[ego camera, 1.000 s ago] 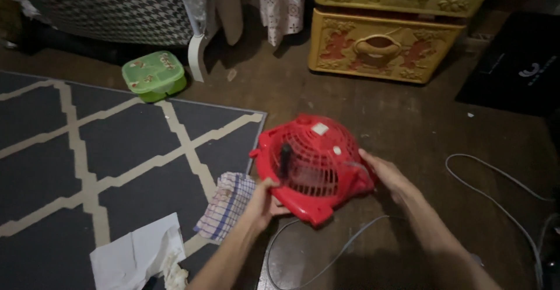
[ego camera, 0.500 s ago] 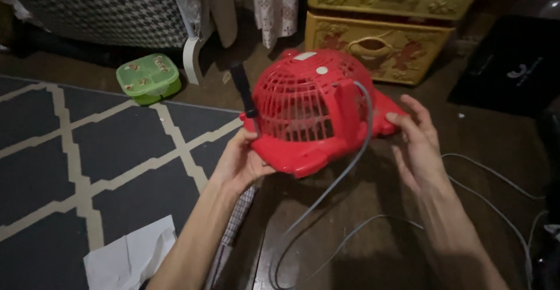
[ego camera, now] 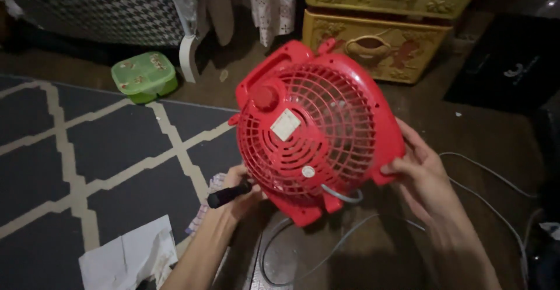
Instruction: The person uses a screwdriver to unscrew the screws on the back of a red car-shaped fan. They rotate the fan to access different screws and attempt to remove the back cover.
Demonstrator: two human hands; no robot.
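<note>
Open rug point(ego camera: 87, 144) to the left; green box point(ego camera: 144, 76), yellow drawers point(ego camera: 379, 39) and trailing cable point(ego camera: 490, 179) around the fan point(ego camera: 315, 132).

One red fan point(ego camera: 315, 132), two hands point(ego camera: 423, 176).

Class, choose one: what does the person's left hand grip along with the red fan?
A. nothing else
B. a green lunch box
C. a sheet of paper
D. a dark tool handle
D: the left hand holds a dark handle against the lower rim of the red fan.

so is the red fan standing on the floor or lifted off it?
Lifted. The red fan is held up and tilted between the left hand and right hand, its grille facing the camera, floor visible beneath.
</note>
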